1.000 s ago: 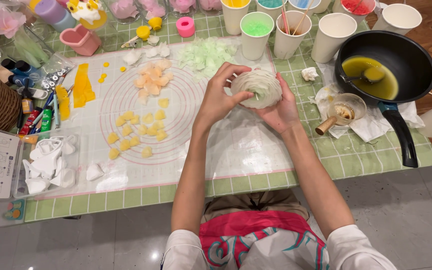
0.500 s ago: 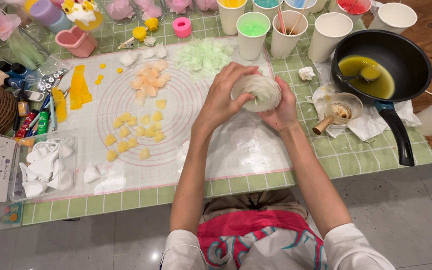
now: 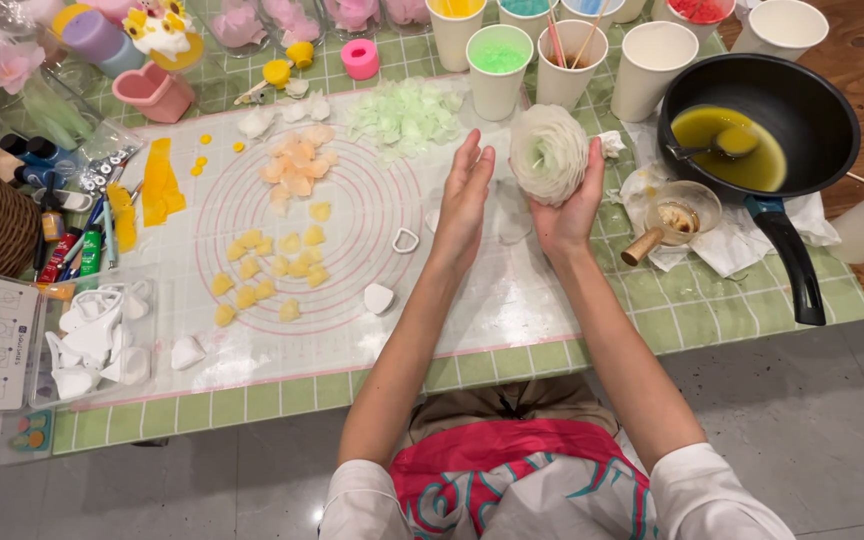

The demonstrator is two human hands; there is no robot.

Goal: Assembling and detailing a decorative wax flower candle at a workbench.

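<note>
White wax flower (image 3: 548,152) cupped in right hand (image 3: 564,205), fingers clamped around it; left hand (image 3: 464,195) just beside, fingers apart

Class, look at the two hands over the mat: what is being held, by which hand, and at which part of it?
The right hand holds a pale flower, its grip at the flower's underside and right edge. The left hand is open beside it and holds nothing.

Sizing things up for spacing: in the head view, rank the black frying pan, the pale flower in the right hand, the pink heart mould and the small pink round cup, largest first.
1. Black frying pan.
2. Pale flower, held in the right hand, raised nearer the camera, so flattered.
3. Pink heart mould.
4. Small pink round cup.
</note>
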